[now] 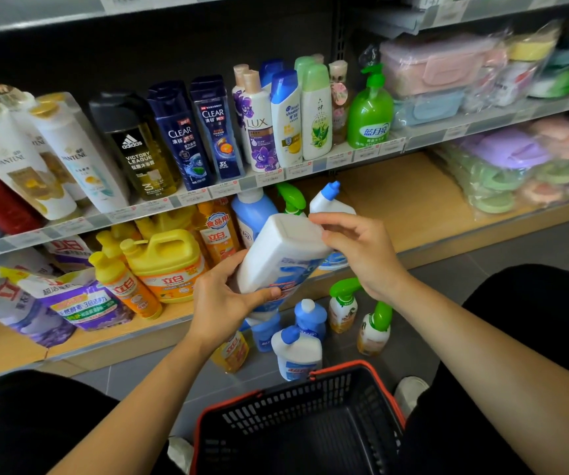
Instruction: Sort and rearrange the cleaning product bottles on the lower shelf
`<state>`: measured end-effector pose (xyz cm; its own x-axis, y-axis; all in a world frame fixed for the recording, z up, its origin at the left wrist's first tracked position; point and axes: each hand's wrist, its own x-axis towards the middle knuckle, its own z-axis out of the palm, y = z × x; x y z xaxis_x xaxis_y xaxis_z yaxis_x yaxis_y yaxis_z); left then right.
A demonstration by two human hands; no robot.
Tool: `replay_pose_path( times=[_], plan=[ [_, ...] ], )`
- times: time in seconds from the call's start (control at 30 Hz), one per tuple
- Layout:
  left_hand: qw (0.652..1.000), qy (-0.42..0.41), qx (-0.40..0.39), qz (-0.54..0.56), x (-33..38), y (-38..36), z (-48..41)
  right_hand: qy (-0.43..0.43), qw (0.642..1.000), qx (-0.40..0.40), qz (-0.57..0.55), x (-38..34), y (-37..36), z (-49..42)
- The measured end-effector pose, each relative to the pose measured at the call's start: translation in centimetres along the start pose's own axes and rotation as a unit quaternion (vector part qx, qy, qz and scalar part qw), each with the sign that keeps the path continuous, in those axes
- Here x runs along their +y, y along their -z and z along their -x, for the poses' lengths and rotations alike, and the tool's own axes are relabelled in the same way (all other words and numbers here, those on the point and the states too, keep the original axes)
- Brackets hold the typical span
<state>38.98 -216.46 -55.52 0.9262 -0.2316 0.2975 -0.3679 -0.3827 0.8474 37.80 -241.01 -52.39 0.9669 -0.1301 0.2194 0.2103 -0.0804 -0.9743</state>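
The person is crouching in front of the lower shelf [399,204], holding a white bottle [283,252] in the air just before it, tipped so that its flat base is pointing up and toward them. The left hand [228,296] is gripping it round the labelled middle, thumb across the front. The right hand [361,255] is touching the base corner with bent fingers; I cannot tell whether it is really gripping.

On the shelf behind the bottle, a blue-capped white bottle [331,200], a green spray trigger [291,198] and a blue bottle [252,214] are standing close together, with a yellow jug [166,265] further left. On the floor below, a white and blue bottle [296,354] and two green pump bottles [343,310] [375,329] are standing near a black basket [276,406].
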Motion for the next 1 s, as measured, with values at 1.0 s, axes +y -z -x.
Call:
replay_pose_path(
  times=[1.0],
  plan=[
    [0.936,0.102,0.059,0.331,0.8,0.8,-1.0,-0.214,0.919,-0.293,0.155,5.4,-0.6,1.8]
  ],
)
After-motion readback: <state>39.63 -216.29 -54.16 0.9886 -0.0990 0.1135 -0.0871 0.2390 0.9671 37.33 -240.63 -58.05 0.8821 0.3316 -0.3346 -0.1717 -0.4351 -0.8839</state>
